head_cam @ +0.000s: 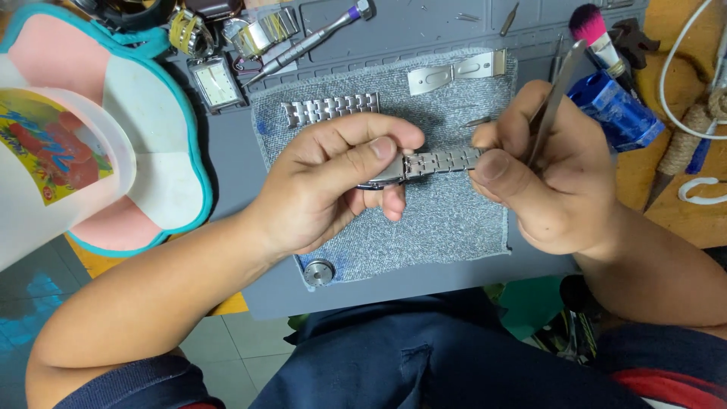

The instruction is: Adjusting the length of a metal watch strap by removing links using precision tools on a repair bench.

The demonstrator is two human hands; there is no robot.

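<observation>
Two hands meeting over the grey cloth (447, 227) at the middle of the desk (242, 174). Left hand (326, 182) pinching the watch case (382, 176) between thumb and forefinger, grip clamped shut on it, case mostly hidden under the fingers. Right hand (545, 174) at 3 o'clock of the case, thumb and fingers closed on the free end of the steel bracelet (443, 160) while also carrying a slim metal tool (556, 95), likely tweezers, angled up toward 1 o'clock.

Doing this well, as judged here: keeping the case pinned steady, holding the bracelet in line with the case rather than twisted, working low over the cloth so that any small pin falling away is caught, and keeping the tool tip clear of the polished links.

Bracelet: brushed silver, several narrow links across, stretched level between the hands, just above the cloth. Lying loose at 12 o'clock: a second bracelet piece (332, 110) and a folding clasp (457, 72). Resting at 7 o'clock of the cloth: a round metal disc (319, 271). Standing at 2 o'clock: a pink-tipped brush (594, 30) and a blue bottle (617, 110).
</observation>
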